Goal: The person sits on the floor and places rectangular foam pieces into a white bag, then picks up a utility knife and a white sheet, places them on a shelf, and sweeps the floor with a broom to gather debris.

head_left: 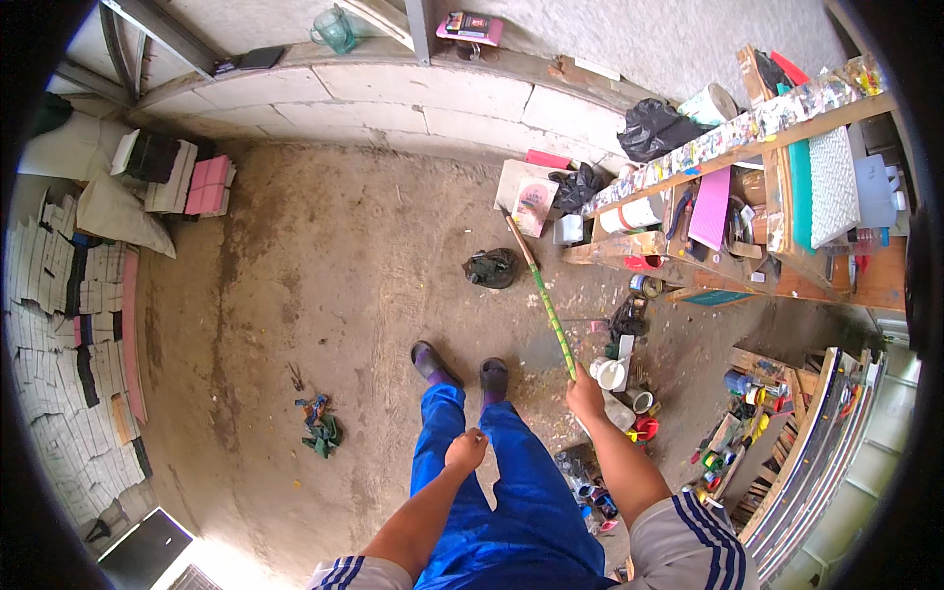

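My right hand (586, 395) is wrapped round the lower part of a long thin stick (547, 302). Most of the stick is green with a yellowish pattern; its far part is brown and narrows to a dark tip, which points up over the floor toward a pale printed sheet (535, 204). My left hand (466, 450) is closed in front of my blue trousers, fingers curled in, and whatever might be inside is hidden. On the floor ahead of my shoes, left of the stick, sits a dark, crumpled plastic bag (491, 267).
A cluttered, paint-spattered workbench (728, 147) stands at the far right. White pots (610, 374) and other litter lie beside my right arm. Crumpled dark green cloth (322, 435) lies on the floor at left. Stacked white and black blocks (74, 324) line the left side; a block wall (374, 103) closes the far end.
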### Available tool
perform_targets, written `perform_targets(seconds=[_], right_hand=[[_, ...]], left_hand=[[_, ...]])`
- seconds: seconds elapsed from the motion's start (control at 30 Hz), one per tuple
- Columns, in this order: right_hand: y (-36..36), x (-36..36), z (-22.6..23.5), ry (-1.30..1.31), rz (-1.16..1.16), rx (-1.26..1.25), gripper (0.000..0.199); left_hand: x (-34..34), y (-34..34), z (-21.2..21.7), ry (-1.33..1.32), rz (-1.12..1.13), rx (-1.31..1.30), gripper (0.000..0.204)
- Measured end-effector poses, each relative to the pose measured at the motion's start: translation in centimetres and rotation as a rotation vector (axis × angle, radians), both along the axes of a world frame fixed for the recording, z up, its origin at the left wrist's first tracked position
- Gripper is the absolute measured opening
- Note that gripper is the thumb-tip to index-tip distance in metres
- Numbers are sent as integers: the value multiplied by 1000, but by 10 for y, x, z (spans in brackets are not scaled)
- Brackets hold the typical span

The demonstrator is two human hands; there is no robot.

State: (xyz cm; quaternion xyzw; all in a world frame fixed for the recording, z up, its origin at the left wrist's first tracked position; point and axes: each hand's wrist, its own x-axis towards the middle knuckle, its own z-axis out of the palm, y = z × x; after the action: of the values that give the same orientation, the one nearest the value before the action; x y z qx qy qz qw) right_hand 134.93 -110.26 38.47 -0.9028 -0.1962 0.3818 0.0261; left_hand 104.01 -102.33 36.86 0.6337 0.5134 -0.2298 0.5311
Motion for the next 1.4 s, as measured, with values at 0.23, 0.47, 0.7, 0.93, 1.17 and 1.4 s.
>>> perform_targets(seconds=[0.23, 0.47, 0.7, 0.93, 1.17, 1.4], right_hand=[[78, -8, -45, 53, -31, -145, 38], [79, -45, -58, 190, 174, 18, 49], [154, -35, -4, 25, 152, -89, 51], [250, -60, -66, 82, 93, -131, 42], [231, -118, -48, 321, 466, 164, 46], [246, -57, -13, 65, 380, -150, 60]], left_hand=[[21, 19, -13, -79, -51, 22, 35], [6, 60, -2, -19, -16, -4, 33], [-27, 103, -11, 20, 52, 54, 33], [-36, 124, -10, 124, 70, 14, 35], [-18, 114, -5, 100, 215, 29, 34], [17, 111, -10, -46, 575, 60, 37]])
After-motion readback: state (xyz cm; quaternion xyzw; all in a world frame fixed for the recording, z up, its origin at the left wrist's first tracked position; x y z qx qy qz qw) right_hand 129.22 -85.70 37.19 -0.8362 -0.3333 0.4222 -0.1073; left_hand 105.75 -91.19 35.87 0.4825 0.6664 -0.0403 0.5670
